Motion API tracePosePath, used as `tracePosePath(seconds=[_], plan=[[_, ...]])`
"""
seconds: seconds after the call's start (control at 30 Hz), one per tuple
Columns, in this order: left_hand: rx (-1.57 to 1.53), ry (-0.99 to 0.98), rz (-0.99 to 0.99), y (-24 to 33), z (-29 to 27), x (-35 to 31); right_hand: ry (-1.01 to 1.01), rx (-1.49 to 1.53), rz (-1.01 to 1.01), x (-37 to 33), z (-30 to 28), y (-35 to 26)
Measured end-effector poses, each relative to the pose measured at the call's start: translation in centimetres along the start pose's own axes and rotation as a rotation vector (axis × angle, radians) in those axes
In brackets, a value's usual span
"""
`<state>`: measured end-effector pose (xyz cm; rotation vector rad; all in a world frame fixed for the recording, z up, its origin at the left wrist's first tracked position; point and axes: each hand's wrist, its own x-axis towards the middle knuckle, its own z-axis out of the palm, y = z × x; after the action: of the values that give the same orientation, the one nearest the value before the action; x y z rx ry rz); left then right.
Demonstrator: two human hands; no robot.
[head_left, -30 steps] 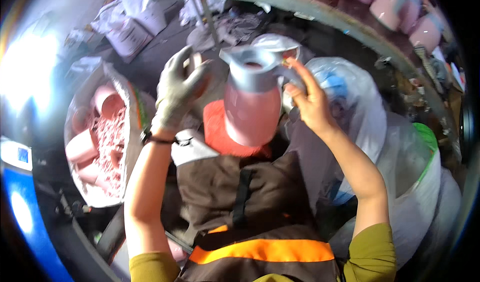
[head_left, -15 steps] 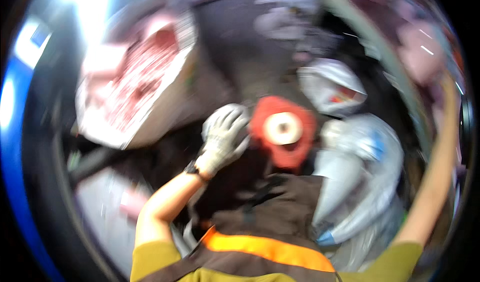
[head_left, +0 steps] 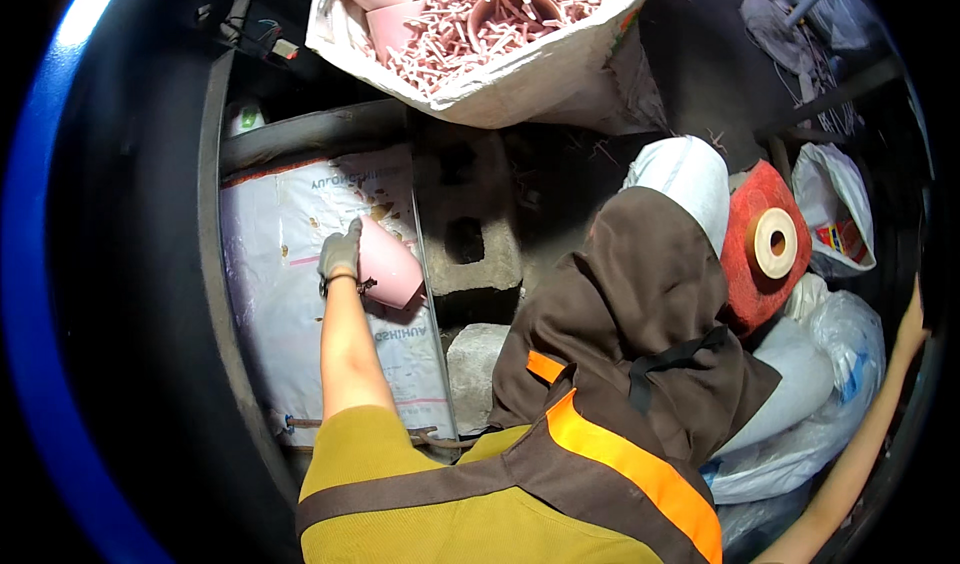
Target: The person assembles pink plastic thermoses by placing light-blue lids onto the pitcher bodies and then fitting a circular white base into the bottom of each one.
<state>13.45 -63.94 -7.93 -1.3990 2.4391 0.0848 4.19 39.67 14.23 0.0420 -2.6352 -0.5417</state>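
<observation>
We see our left hand [head_left: 340, 252], in a grey glove, with its fingers [head_left: 347, 236] wrapped around the upper end of a pink plastic piece [head_left: 390, 264]. This pink piece lies tilted on top of a big white printed sack [head_left: 300, 294], near the right edge of the sack. Just to the right of the sack stands a grey concrete block [head_left: 468, 234], and above the block is an open sack of pink scraps [head_left: 500, 44]. Farther right of the block, behind our brown apron [head_left: 640, 344], lies a red spool [head_left: 765, 249] with a pale core. Our right hand [head_left: 912, 324] is bare and far to the right of the block, at the picture rim; we cannot tell if its fingers are spread or closed.
</observation>
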Motion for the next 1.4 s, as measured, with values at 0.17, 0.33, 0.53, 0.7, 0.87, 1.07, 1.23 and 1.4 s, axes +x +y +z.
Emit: tracePosePath(seconds=[0.17,0.33,0.53,0.7,0.87,1.07,1.23,1.4], plan=[[-0.05,0.331,0.459,-2.7,-6.1,1.6,-0.239,1.221,0.361,3.9,-9.1,-27.2],[-0.615,0.412,0.51,7.2,-16.8,-3.8,-0.305,1.48,-0.244,2.6,-18.8,-48.6],[-0.783,0.226,0.88,13.7,-12.9,-7.5,-0.341,1.197,-0.377,-0.5,-20.5,-56.6],[-0.558,0.165,0.95,19.3,-13.2,-18.3,-0.405,1.223,-0.181,-1.8,-17.6,-52.0],[-0.054,0.115,1.57,22.0,-15.5,-29.9,-0.199,1.172,-0.155,-2.5,-15.9,-50.7],[0.057,-0.15,1.343,24.8,-15.4,-22.3,0.265,1.375,-0.472,-3.3,-19.4,-50.3],[0.099,-0.112,1.368,22.1,-19.0,-19.3,0.406,1.513,-0.312,2.5,-23.0,-47.3],[0.402,-0.074,1.73,24.7,-22.4,-27.7,0.086,1.384,-0.568,3.2,-24.1,-46.5]])
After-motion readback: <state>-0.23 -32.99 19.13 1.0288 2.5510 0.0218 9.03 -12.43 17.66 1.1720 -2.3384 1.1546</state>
